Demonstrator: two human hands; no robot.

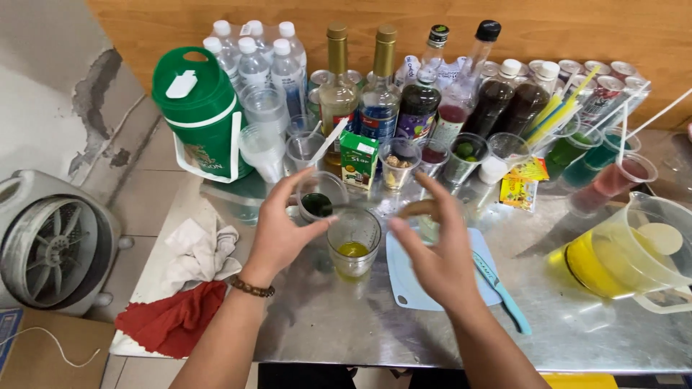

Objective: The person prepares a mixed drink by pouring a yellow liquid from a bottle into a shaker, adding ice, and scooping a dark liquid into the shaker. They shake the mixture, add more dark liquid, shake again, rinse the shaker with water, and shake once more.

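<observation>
My left hand (pixel 280 232) grips a small clear cup (pixel 319 199) with dark green liquid in its bottom, held tilted just above the table. Right beside it stands a clear plastic cup (pixel 353 243) holding a little yellow-green liquid. My right hand (pixel 441 253) hovers to the right of that cup, over a pale blue cutting board (pixel 405 282), fingers spread. A blurred brownish thing (pixel 422 209) sits between its thumb and forefinger; I cannot tell whether it is held.
The metal table (pixel 577 324) carries a row of syrup bottles (pixel 380 86), water bottles (pixel 254 61), a green jug (pixel 198 108), a small green carton (pixel 358 158), filled cups, straws (pixel 559 108), a knife (pixel 502 292), a yellow pitcher (pixel 626 248). Cloths (pixel 191 281) and a fan (pixel 47 241) lie left.
</observation>
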